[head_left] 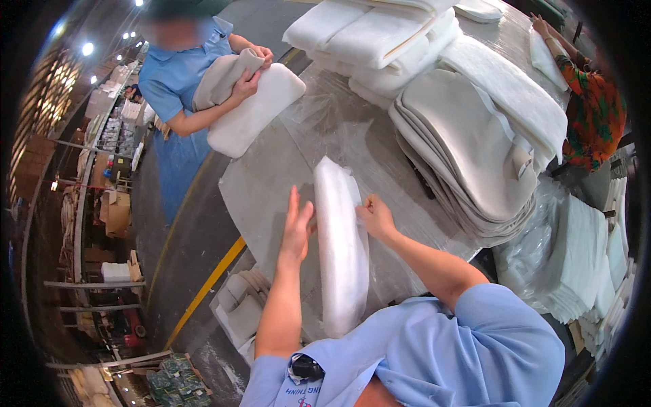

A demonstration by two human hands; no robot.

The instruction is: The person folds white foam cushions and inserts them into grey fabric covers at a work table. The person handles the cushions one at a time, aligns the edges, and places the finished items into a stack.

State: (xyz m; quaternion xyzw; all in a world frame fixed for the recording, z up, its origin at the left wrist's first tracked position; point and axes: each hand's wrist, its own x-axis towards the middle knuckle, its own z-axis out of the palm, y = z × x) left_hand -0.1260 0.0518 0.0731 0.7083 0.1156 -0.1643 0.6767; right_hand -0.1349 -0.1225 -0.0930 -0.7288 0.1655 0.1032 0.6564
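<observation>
A white padded cushion [336,251] stands on its edge in front of me, its lower end close to my body. My left hand [296,225] is beside its left face, fingers stretched and apart; whether the palm touches it I cannot tell. On the other side, my right hand [376,216] is closed, fingertips at the cushion's right edge, seemingly pinching its cover. Beneath lies a table [271,166] covered with grey and clear plastic sheeting. To the right, a stack of grey cushion covers [468,142] rests on the table.
White padding sheets [373,30] are piled at the far side. A co-worker [180,81] at far left holds a grey cover [227,78] and a white pad [261,112]. Another person [590,115] is at far right. Grey pieces [241,302] and plastic-wrapped white stacks [569,258] flank the table.
</observation>
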